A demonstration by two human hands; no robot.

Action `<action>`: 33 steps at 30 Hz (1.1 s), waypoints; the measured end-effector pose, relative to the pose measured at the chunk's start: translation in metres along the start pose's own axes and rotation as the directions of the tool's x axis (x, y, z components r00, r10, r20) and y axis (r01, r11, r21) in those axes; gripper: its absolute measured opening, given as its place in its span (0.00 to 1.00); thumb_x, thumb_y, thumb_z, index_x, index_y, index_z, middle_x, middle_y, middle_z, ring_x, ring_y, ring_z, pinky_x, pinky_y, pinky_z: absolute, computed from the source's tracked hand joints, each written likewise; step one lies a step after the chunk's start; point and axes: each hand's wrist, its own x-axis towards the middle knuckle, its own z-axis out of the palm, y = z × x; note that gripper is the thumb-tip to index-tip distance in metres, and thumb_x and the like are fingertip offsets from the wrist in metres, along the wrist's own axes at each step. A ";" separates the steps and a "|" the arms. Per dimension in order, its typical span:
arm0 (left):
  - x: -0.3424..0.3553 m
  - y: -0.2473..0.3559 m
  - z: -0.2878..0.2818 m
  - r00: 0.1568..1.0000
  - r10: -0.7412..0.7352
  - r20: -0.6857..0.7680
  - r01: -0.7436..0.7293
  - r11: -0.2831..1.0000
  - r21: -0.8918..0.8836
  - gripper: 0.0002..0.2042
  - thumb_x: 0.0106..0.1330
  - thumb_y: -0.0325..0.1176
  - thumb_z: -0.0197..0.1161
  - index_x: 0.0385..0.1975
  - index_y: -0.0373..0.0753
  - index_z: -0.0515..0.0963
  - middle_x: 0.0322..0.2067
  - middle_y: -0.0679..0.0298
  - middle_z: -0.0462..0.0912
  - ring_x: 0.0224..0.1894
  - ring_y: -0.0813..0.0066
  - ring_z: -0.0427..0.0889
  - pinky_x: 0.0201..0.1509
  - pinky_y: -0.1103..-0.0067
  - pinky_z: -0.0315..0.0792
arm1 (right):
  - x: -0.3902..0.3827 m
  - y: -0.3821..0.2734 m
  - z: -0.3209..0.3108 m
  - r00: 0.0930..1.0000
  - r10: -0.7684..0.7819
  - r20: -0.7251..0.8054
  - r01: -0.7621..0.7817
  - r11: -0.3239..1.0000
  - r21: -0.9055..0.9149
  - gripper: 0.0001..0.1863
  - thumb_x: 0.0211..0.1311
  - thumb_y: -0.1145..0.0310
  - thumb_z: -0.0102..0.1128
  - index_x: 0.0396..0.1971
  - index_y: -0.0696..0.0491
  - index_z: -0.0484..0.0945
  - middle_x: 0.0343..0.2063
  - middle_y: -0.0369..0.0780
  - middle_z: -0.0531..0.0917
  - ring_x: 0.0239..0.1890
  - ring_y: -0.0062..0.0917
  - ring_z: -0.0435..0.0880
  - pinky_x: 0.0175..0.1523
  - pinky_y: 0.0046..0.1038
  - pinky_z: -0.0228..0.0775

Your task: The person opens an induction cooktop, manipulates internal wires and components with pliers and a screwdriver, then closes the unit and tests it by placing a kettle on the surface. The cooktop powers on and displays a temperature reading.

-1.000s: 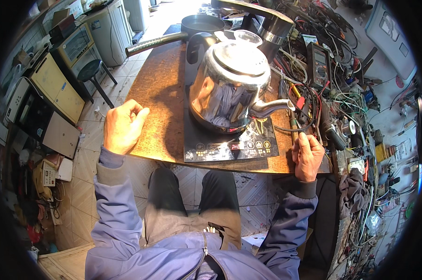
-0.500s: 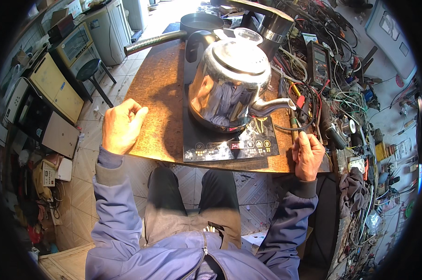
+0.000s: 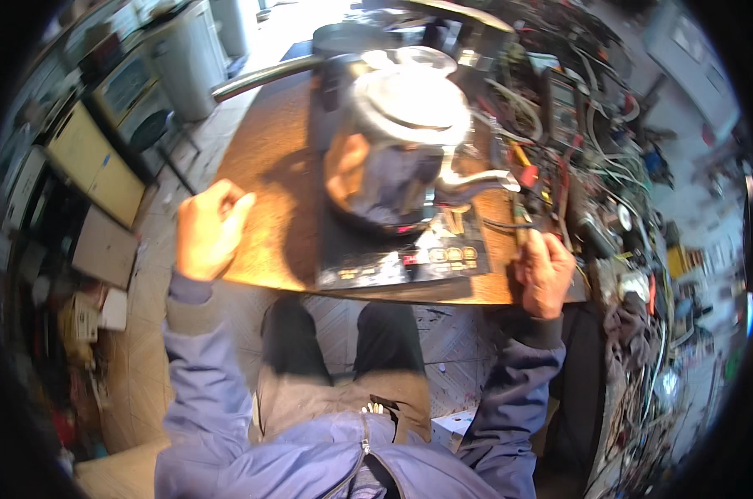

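A shiny steel kettle point(image 3: 393, 158) with a curved spout and a dark handle stands on a black induction cooktop point(image 3: 368, 270), whose panel shows lit icons and a red display. My left hand point(image 3: 213, 234) rests as a loose fist at the left edge of the brown wooden table point(image 3: 268, 187), with nothing seen in it. Near the table's front right corner lies my right hand point(image 3: 544, 274), its fingers curled together. A thin stick-like tool point(image 3: 522, 229) runs up to its fingertips; whether the fingers grip it is hidden. Both hands are apart from the kettle.
Behind the kettle sits a dark pan point(image 3: 351, 37) with a long handle point(image 3: 264, 76) reaching left. Tangled cables point(image 3: 593, 150), a multimeter point(image 3: 562, 104) and tools crowd the right side. A stool point(image 3: 153, 129) and cabinets point(image 3: 94, 162) stand at the left.
The whole view has shifted slightly and blurred, with the kettle and table a little further left and up in the picture. Both hands keep their poses on the table.
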 end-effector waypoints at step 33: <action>-0.005 -0.053 -0.004 0.996 0.074 0.044 -0.073 0.996 -0.042 0.12 0.70 0.32 0.63 0.27 0.32 0.72 0.18 0.69 0.63 0.22 0.82 0.60 0.25 0.75 0.57 | -0.084 -0.111 -0.166 0.957 -0.184 -0.223 -0.254 -0.173 -0.952 0.37 0.50 0.47 0.75 0.53 0.56 0.73 0.40 0.50 0.80 0.41 0.48 0.84 0.43 0.45 0.76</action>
